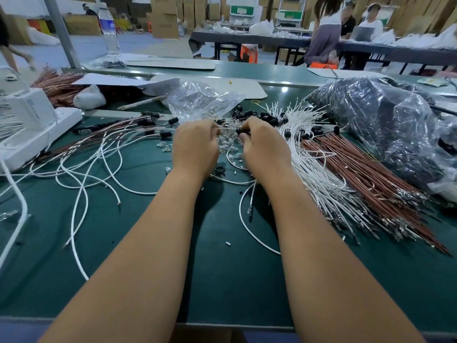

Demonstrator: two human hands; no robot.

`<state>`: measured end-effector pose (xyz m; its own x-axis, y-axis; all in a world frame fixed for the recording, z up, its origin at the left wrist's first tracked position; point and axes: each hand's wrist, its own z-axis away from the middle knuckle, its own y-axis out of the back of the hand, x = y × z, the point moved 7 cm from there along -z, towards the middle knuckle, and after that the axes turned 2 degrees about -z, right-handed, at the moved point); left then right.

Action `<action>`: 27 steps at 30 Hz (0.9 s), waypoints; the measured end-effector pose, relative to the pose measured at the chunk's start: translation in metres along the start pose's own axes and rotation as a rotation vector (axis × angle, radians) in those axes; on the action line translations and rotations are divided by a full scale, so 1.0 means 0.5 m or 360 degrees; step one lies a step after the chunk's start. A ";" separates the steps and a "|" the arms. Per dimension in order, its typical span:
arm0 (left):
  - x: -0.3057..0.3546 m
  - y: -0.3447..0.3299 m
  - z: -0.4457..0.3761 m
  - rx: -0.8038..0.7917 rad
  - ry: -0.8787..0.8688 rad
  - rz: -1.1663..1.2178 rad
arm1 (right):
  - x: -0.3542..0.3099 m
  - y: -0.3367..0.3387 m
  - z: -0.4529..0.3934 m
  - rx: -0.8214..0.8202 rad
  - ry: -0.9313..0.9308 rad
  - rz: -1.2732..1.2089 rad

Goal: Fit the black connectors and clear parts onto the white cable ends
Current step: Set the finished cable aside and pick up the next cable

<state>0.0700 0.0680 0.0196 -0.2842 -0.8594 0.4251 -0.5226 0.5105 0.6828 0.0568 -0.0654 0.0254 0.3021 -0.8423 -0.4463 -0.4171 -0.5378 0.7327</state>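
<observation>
Thin white cable end (226,129): held level just above the heap of small clear plastic parts (228,144) on the green counter (222,268). Left hand (195,147) pinches it. Right hand (262,149) grips the small black cylindrical connector (241,131). Advice: keep both coaxial, push straight. Loose white cables right of the heap.

This was a factory assembly floor, a cable workshop. The green work table (222,280) served as the landmark: on it lay loose white cables (81,174), and at its right side a big sheaf of white and red-brown wires (346,174) beside a bulging plastic bag of dark parts (385,125). Behind the table ran a long dark bench (247,38) with seated workers (329,28) and white bags. Beyond that bench rose stacked cardboard cartons (164,18), warehouse fashion, over a bare floor.
</observation>
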 end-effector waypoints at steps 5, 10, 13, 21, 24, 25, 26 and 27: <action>0.002 -0.014 0.006 -0.0187 0.0136 0.0612 | 0.003 -0.009 -0.002 -0.0097 -0.0033 -0.0063; 0.001 -0.014 0.004 -0.0179 0.0226 0.0856 | 0.000 -0.004 0.000 -0.0034 -0.0036 -0.0261; -0.014 -0.013 0.002 -0.0127 0.0313 0.0923 | 0.012 0.009 -0.002 0.0073 -0.0107 -0.0379; -0.025 -0.016 0.002 -0.0112 0.0389 0.1001 | 0.016 0.024 -0.002 0.0209 -0.0076 -0.0381; -0.024 -0.015 0.002 -0.0119 0.0371 0.0980 | 0.021 0.025 -0.003 0.0220 -0.0108 -0.0394; -0.023 -0.015 0.002 -0.0119 0.0365 0.0968 | 0.022 0.026 -0.003 0.0218 -0.0119 -0.0410; -0.023 -0.015 0.003 -0.0118 0.0361 0.0962 | 0.022 0.026 -0.003 0.0212 -0.0128 -0.0435; -0.023 -0.015 0.002 -0.0117 0.0362 0.0963 | 0.022 0.026 -0.003 0.0206 -0.0134 -0.0466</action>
<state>0.0762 0.0740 0.0089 -0.3297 -0.3964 0.8568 -0.2650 0.9100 0.3190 0.0559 -0.0814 0.0306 0.3556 -0.6482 -0.6733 -0.4301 -0.7531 0.4978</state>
